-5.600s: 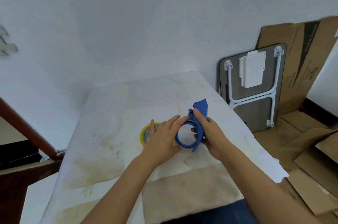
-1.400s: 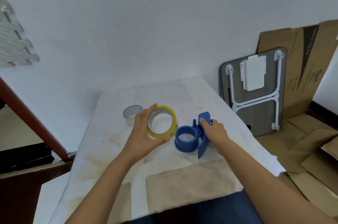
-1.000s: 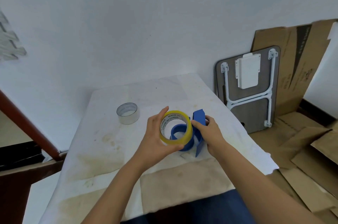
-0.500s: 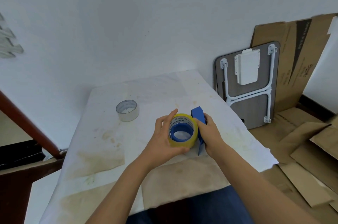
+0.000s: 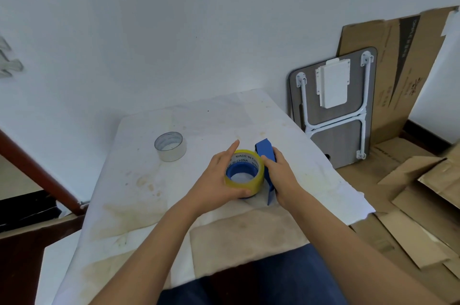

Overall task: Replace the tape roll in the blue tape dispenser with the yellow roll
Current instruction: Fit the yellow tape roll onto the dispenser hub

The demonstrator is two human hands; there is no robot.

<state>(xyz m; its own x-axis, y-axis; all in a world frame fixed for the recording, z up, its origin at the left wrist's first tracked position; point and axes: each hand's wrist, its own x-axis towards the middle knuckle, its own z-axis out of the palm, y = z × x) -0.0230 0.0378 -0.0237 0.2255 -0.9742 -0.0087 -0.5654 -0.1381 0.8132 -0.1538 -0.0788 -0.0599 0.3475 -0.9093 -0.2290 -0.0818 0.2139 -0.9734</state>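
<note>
The yellow tape roll (image 5: pixel 257 176) sits around the round hub of the blue tape dispenser (image 5: pixel 265 153), which lies on its side on the table (image 5: pixel 174 190). My left hand (image 5: pixel 216 180) wraps the roll's left and near side, thumb under its front edge. From the right, my right hand (image 5: pixel 281 175) grips the dispenser's flat blue handle plate. The blue hub shows inside the roll's cardboard core. A clear tape roll (image 5: pixel 170 146) stands apart at the table's far left.
The table carries a stained white cloth with a ragged right edge (image 5: pixel 358 205). A folded grey table (image 5: pixel 336 108) and flattened cardboard (image 5: pixel 403 61) lean on the wall at right. More cardboard sheets (image 5: pixel 423 205) cover the floor there.
My left hand lifted the yellow roll from the table, carried it right and lowered it over the dispenser's hub. My right hand kept hold of the dispenser. The clear roll lies off the dispenser.
</note>
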